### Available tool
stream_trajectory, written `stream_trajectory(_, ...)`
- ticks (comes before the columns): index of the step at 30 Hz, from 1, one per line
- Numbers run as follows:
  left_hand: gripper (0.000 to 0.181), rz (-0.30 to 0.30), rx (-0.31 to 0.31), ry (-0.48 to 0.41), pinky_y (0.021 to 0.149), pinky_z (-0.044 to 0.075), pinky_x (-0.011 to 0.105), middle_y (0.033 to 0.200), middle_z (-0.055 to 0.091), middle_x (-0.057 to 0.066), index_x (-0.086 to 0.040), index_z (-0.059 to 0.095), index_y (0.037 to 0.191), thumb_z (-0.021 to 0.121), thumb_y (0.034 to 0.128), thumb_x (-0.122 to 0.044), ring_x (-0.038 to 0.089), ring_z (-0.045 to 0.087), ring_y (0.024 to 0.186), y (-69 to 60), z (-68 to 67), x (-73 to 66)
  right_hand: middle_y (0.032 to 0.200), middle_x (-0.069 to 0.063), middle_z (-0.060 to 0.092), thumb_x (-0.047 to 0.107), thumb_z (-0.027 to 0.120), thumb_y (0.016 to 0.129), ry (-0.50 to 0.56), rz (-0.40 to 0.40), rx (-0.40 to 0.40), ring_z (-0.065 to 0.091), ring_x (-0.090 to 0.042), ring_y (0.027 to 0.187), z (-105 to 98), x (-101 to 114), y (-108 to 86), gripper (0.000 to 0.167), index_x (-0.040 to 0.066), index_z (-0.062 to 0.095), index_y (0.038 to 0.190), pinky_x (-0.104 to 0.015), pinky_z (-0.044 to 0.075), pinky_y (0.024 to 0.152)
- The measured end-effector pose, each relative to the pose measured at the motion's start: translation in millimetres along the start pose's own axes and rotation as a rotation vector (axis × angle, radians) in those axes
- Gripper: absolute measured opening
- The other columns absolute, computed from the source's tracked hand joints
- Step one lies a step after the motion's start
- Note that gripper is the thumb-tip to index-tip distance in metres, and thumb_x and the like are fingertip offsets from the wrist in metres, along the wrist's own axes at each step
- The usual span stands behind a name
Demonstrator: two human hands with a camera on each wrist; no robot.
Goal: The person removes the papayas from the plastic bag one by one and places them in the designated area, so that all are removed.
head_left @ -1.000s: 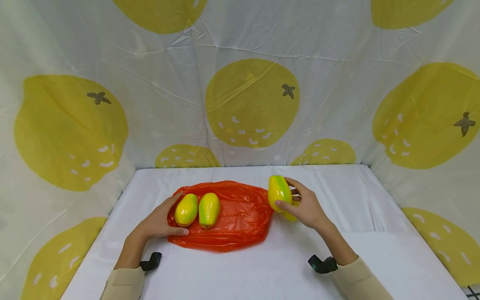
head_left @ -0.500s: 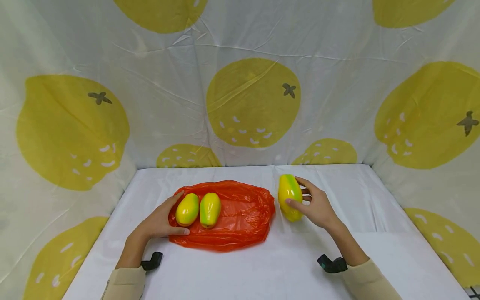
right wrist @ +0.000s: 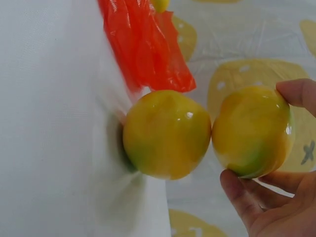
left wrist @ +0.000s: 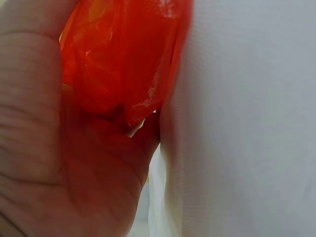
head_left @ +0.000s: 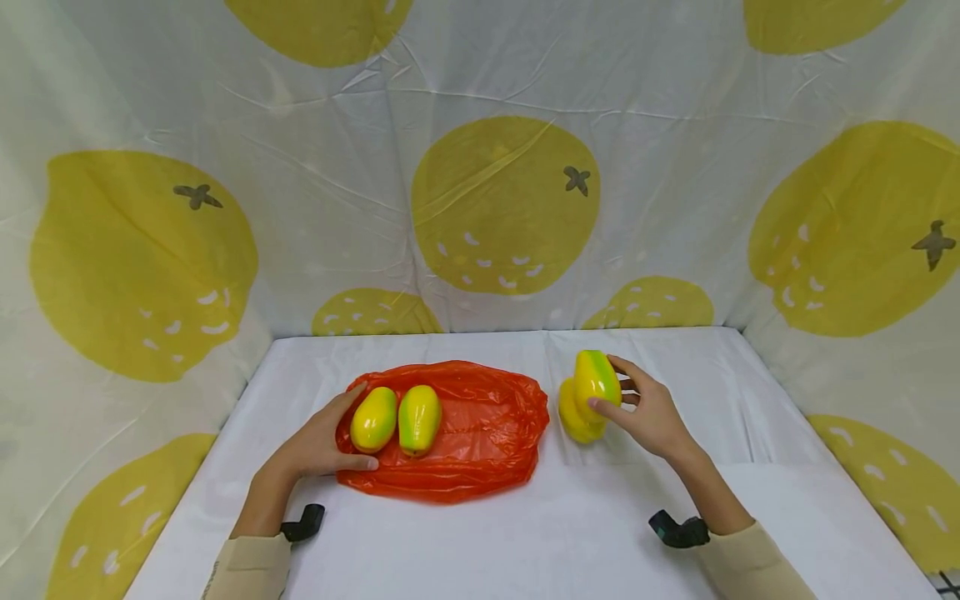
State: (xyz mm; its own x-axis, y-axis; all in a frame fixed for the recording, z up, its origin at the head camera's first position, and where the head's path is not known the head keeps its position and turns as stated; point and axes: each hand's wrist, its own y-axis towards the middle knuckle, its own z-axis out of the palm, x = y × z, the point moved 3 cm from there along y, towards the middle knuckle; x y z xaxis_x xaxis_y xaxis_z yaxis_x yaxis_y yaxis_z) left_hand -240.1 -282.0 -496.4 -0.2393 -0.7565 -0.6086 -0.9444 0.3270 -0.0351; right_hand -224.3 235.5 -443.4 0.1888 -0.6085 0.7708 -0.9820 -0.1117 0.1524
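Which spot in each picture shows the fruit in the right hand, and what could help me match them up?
Head: the fruit is right of centre in the lower half, in the right hand, partly in front of another fruit.
Left wrist: not in it.
Right wrist: right of centre at mid-height, with that other fruit to its left.
Shared landmark: the red bag, visible in all three views.

In the head view, the lower papaya is partly covered by the held papaya; in the left wrist view, the left hand is partly hidden by the bag and cropped.
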Motion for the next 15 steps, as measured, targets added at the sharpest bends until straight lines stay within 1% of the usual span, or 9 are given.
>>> stream_trajectory(7, 0.127, 0.003, -0.003, -0.01, 0.109, 0.046, 0.066, 0.16, 0.038, 0.009, -0.02, 0.021, 0.165, 0.09, 0.0659, -0.059, 0.036, 0.041, 0.144, 0.5, 1.0, 0.2, 0.15, -0.018, 0.051, 0.044, 0.076, 0.093, -0.006, 0.014, -0.009, 0.064, -0.038, 0.116, -7.3, -7.8, -3.0, 0.08, 0.013, 0.04, 0.158, -0.051, 0.06, 0.094)
stream_trajectory(15, 0.127, 0.001, -0.004, -0.012, 0.109, 0.046, 0.066, 0.161, 0.037, 0.009, -0.02, 0.021, 0.165, 0.09, 0.0662, -0.059, 0.036, 0.041, 0.144, 0.4, 0.8, 0.5, 0.152, -0.019, 0.049, 0.046, 0.074, 0.094, -0.054, 0.029, -0.016, 0.063, -0.039, 0.117, -14.9, -18.4, -5.4, 0.081, 0.011, 0.039, 0.158, -0.049, 0.06, 0.093)
